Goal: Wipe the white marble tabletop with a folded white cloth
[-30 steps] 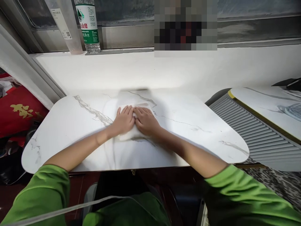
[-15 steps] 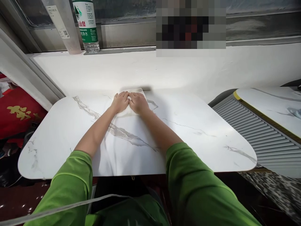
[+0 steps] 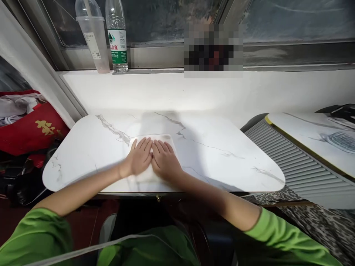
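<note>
A white cloth (image 3: 151,177) lies flat on the white marble-patterned tabletop (image 3: 222,162), near the table's front edge. My left hand (image 3: 140,155) rests palm down on the left half of the cloth, its fingers stretched out and pointing away from me. Beside it, my right hand (image 3: 165,159) presses on the cloth in the same flat way, and the two hands touch at the thumbs. Both elbows are bent outward. The cloth's far edge shows just beyond the fingertips; part of it is hidden under the palms.
On the window ledge at the back left stand a clear plastic cup (image 3: 95,44) and a water bottle (image 3: 118,51). A red bag (image 3: 36,127) sits left of the table. To the right, a second table (image 3: 305,136) with a grey ribbed side holds a hairbrush (image 3: 342,141).
Both hands and the cloth have slid from the wall side of the tabletop toward me. My elbows have bent outward, and the camera view has tilted up somewhat.
</note>
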Demonstrator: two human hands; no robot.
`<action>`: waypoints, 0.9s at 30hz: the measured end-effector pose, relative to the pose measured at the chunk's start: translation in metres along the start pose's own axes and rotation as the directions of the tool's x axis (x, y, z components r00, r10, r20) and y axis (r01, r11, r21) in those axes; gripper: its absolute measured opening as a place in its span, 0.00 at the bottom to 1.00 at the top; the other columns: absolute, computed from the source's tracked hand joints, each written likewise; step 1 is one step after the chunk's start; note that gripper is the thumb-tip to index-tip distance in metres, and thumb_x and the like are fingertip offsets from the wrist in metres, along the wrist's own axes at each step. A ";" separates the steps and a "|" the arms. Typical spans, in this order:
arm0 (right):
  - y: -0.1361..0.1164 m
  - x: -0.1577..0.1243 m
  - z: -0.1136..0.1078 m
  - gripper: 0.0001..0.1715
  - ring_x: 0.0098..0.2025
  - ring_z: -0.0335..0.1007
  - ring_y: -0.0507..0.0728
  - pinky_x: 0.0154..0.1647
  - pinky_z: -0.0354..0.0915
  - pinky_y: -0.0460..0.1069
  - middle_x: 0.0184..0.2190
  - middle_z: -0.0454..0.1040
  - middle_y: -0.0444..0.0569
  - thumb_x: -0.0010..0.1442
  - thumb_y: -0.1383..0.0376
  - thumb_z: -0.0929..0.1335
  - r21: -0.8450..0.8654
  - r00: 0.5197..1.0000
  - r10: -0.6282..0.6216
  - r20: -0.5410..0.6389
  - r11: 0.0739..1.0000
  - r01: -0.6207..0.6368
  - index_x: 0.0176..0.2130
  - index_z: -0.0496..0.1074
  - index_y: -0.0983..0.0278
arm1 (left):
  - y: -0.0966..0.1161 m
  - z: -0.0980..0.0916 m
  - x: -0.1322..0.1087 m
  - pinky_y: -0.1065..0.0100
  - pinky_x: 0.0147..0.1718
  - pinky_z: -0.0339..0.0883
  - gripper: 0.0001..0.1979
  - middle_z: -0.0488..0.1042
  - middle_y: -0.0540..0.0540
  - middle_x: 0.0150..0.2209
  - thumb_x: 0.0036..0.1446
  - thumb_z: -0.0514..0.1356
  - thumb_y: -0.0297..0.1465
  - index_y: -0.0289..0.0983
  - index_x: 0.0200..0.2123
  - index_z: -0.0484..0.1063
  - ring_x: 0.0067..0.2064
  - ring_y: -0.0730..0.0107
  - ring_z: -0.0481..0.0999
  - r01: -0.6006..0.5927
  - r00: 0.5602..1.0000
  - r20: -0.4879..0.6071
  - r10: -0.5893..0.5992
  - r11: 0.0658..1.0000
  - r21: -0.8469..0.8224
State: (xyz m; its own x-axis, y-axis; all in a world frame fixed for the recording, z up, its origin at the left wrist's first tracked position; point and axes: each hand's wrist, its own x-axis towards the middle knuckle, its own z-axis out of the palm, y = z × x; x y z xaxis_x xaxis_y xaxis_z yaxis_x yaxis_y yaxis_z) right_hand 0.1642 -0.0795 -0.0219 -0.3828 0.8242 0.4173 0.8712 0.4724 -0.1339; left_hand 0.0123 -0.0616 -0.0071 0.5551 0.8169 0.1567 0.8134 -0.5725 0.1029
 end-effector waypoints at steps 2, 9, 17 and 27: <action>-0.015 -0.018 -0.006 0.30 0.63 0.60 0.69 0.67 0.52 0.63 0.60 0.68 0.66 0.64 0.68 0.57 0.018 0.996 -0.093 -0.004 0.995 0.093 0.60 0.67 0.81 | 0.013 -0.003 -0.031 0.45 0.68 0.44 0.27 0.58 0.34 0.69 0.69 0.41 0.30 0.28 0.67 0.56 0.71 0.52 0.54 0.033 0.998 -0.053 -0.032 0.999 0.016; -0.031 0.000 0.001 0.31 0.60 0.61 0.70 0.65 0.53 0.64 0.58 0.70 0.68 0.60 0.67 0.59 0.125 0.971 -0.239 -0.030 0.963 0.240 0.57 0.68 0.81 | 0.003 -0.010 -0.054 0.41 0.68 0.43 0.27 0.61 0.32 0.67 0.67 0.41 0.29 0.25 0.66 0.58 0.70 0.51 0.56 0.169 0.984 -0.065 -0.167 0.985 0.019; 0.007 0.126 0.047 0.24 0.55 0.66 0.66 0.60 0.58 0.59 0.51 0.74 0.63 0.60 0.71 0.58 0.158 0.995 -0.092 0.044 0.984 0.084 0.53 0.70 0.73 | -0.090 -0.013 0.054 0.46 0.69 0.43 0.27 0.56 0.35 0.70 0.66 0.43 0.27 0.29 0.67 0.56 0.71 0.57 0.54 0.240 0.971 0.014 -0.239 0.971 -0.019; 0.023 0.168 0.060 0.24 0.58 0.64 0.64 0.62 0.55 0.57 0.55 0.73 0.60 0.62 0.72 0.57 0.125 0.996 0.054 0.069 0.990 -0.063 0.54 0.69 0.69 | -0.117 -0.009 0.100 0.42 0.68 0.43 0.26 0.54 0.37 0.71 0.68 0.41 0.28 0.32 0.67 0.55 0.71 0.57 0.51 0.269 0.963 0.025 -0.268 0.961 -0.060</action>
State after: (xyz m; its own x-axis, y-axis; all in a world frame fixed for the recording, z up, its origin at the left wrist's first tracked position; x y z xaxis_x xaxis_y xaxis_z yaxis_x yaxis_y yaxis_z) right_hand 0.1016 0.0886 -0.0091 -0.3553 0.8682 0.3464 0.8481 0.4552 -0.2711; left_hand -0.0287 0.0864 0.0050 0.3214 0.9417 0.0992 0.9208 -0.3352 0.1995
